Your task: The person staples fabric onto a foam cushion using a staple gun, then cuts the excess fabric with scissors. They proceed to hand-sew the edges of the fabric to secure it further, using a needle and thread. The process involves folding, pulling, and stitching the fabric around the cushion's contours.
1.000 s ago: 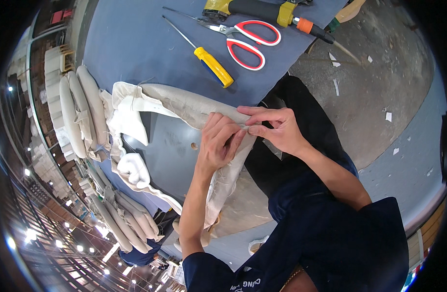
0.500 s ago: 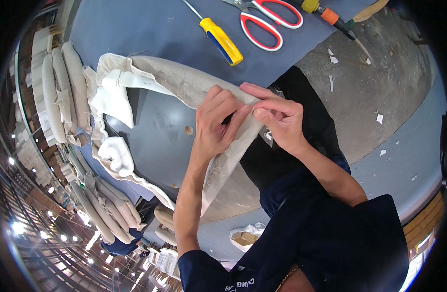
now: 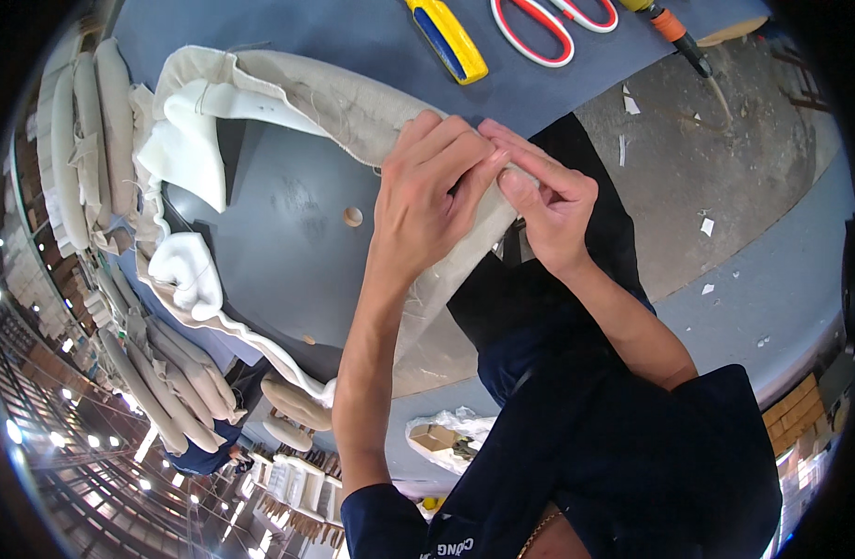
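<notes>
A dark grey panel point(image 3: 288, 205) with round holes lies in front of me, edged by a loose beige fabric cover point(image 3: 353, 116). White padding point(image 3: 190, 140) bulges out from under the cloth at its left end. At the panel's right corner, my left hand point(image 3: 429, 191) pinches the fabric edge with curled fingers. Right beside it, almost fingertip to fingertip, my right hand point(image 3: 553, 205) grips the same fabric, thumb below and fingers above. The pinched edge itself is hidden between my fingers.
Beyond the panel, a yellow-and-blue screwdriver point(image 3: 451, 42), red-and-white scissors point(image 3: 549, 37) and an orange-tipped tool point(image 3: 674, 28) lie on the blue-grey table point(image 3: 325, 33). Stacked beige cushions point(image 3: 120, 121) stand to the left. White scraps point(image 3: 707, 225) litter the floor at right.
The whole view has shifted, so the screwdriver and scissors sit higher in the picture. Both hands stay at the same corner, still pinching the fabric, with a slight shift of the fingers.
</notes>
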Available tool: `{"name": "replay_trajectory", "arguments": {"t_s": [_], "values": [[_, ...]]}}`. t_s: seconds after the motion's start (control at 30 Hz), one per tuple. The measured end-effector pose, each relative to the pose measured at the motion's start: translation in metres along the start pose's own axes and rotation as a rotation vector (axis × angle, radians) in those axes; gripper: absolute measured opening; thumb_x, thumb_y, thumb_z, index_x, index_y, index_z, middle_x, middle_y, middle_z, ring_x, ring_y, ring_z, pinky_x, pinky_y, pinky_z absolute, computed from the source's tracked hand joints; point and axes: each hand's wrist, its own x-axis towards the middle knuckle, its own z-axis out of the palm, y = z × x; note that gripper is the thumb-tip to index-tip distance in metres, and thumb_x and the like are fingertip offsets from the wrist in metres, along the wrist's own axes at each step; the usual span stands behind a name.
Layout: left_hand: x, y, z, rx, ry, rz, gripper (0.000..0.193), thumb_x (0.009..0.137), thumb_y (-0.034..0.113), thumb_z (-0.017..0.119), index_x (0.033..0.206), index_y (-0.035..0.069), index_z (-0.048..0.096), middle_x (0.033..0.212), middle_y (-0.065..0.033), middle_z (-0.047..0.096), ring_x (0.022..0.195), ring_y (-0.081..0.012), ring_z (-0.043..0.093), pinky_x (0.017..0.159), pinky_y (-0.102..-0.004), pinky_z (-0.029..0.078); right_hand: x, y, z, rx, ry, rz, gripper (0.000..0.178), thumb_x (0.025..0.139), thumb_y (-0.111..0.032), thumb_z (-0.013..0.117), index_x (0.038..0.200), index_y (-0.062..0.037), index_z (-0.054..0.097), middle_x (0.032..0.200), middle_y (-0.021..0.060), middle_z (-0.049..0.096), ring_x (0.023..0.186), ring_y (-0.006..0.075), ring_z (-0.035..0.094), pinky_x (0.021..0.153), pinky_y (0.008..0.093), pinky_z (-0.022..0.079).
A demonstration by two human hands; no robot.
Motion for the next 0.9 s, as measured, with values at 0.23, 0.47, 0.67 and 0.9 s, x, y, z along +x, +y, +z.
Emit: {"name": "replay_trajectory", "arguments": {"t_s": [0.23,0.47,0.67,0.9], "values": [[-0.001,-0.004,0.011,0.059,-0.008,-0.003,0.009,0.085,0.011,0.073,0.084,0.005,0.066,0.077,-0.0049,0.057,0.074,-0.0278,0.05,0.068,-0.0385,0.04,-0.002,-0.004,0.007,0.063,0.155,0.139,0.024,0.098,-0.004,0.065,0.118,0.0093,0.07,0.125,0.0236,0.069,0.117,0.0241,0.065,0.101,0.0336,0.051],[-0.006,0.011,0.01,0.399,0.132,0.031,0.014,0.089,0.022,0.071,0.086,0.009,0.067,0.103,-0.0029,0.063,0.108,-0.0272,0.054,0.1,-0.0499,0.034,0.066,-0.045,-0.041,-0.713,0.016,-0.447,0.014,0.09,-0.005,0.07,0.102,-0.0013,0.075,0.107,0.0102,0.075,0.105,0.0232,0.068,0.097,0.0358,0.05],[-0.011,0.008,0.019,0.475,0.143,0.015,0.015,0.095,0.025,0.066,0.099,0.011,0.063,0.108,-0.0044,0.064,0.119,-0.0259,0.055,0.117,-0.057,0.023,0.213,-0.052,-0.124,-1.206,-0.053,-0.545,0.041,0.088,-0.027,0.073,0.119,-0.0007,0.069,0.117,0.021,0.069,0.114,0.0371,0.062,0.096,0.0456,0.049],[-0.011,0.013,0.018,0.405,0.121,-0.021,0.012,0.098,0.023,0.061,0.102,0.011,0.062,0.1,-0.0018,0.066,0.114,-0.0225,0.058,0.118,-0.0574,0.024,0.261,-0.076,-0.123,-1.303,-0.386,-0.335,0.064,0.087,-0.032,0.077,0.137,0.0033,0.059,0.117,0.0237,0.071,0.102,0.0303,0.069,0.091,0.0388,0.052]]}}
